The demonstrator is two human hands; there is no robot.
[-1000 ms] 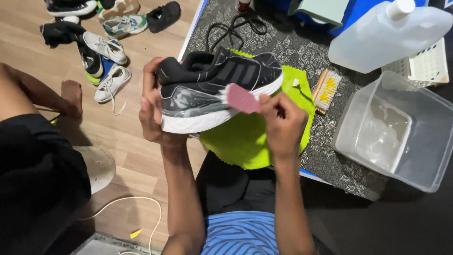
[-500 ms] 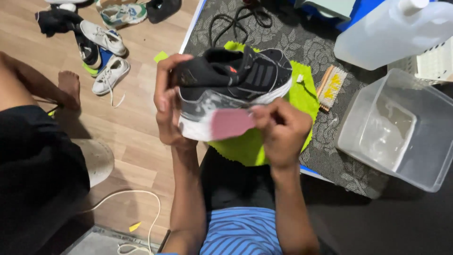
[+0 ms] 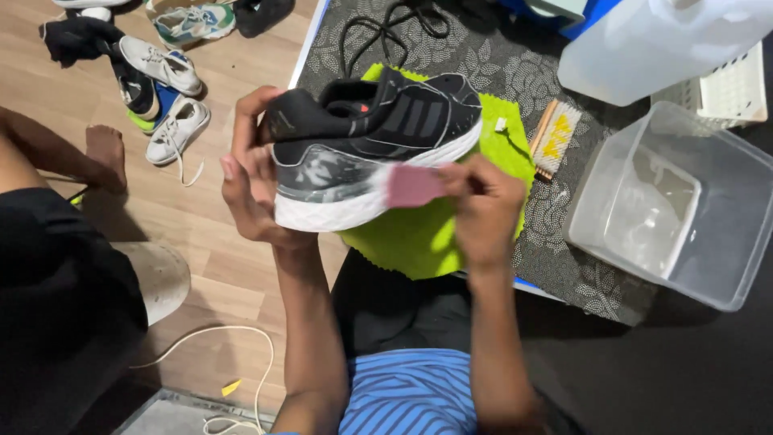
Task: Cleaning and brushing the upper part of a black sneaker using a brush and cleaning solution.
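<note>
Farthest left of the grip, a heap of loose sneakers [image 3: 165, 72] lies on the wood floor, beside a seated person's bare foot [image 3: 105, 153]. The left hand [image 3: 254, 181] is wrapped closed around the heel end of a black running shoe [image 3: 366, 149] with a white sole, thumb on the near side and fingers curled behind, holding it sideways in the air. The right hand [image 3: 483, 209] pinches a small pink eraser block [image 3: 412, 185] shut between its fingertips and presses it against the shoe's grey side panel, just above the sole. Directly beneath both hands lies a lime-green cloth [image 3: 435, 242] on a patterned mat [image 3: 564, 209]. Right of the grip rests a wooden brush [image 3: 554, 137], then a clear plastic tub [image 3: 676, 209] and a translucent jug [image 3: 660, 40] beyond.
</note>
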